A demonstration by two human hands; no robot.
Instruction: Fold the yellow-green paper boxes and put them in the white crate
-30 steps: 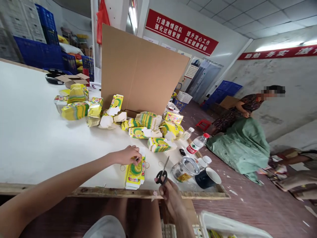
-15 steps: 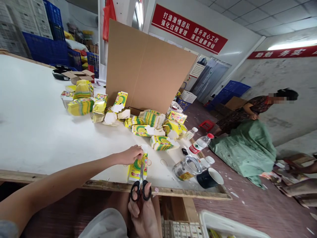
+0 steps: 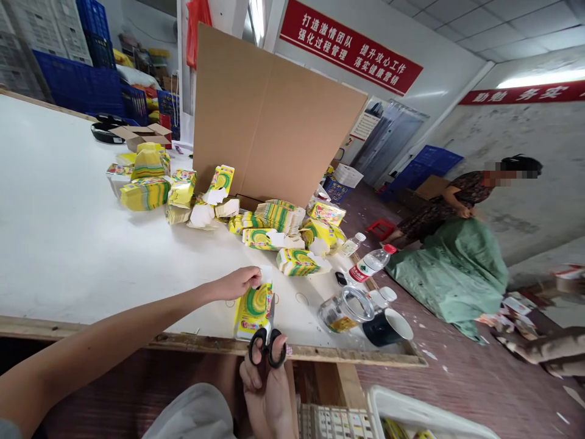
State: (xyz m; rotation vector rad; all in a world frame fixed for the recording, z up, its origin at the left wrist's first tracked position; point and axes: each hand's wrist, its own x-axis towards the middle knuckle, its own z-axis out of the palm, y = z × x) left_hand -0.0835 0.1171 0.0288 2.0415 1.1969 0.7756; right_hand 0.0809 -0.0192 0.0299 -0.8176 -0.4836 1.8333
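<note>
A flat yellow carton (image 3: 252, 310) with a green swirl print lies near the table's front edge. Closed fingers of my left hand (image 3: 241, 283) grip its far end, by the white flap. In my right hand (image 3: 269, 387) is a pair of black-handled scissors (image 3: 276, 349), with thumb and fingers through the loops. The blades point away from me along the carton's right side, partly hidden there. Thin rubber bands (image 3: 302, 299) lie on the table just right of the carton. Farther back sit several bundles of similar flattened cartons (image 3: 299, 262).
A clear plastic jar (image 3: 345, 310), a dark mug (image 3: 387, 328) and a red-capped bottle (image 3: 371, 263) stand at the table's right. A large cardboard sheet (image 3: 269, 122) rises behind the cartons. Beyond, another person (image 3: 464, 192) handles a green sack (image 3: 457, 274). A white bin (image 3: 425, 411) sits below the table edge.
The scissors have shifted right, from over the carton to its right side. My left hand still grips the carton's far end, moved slightly left.
</note>
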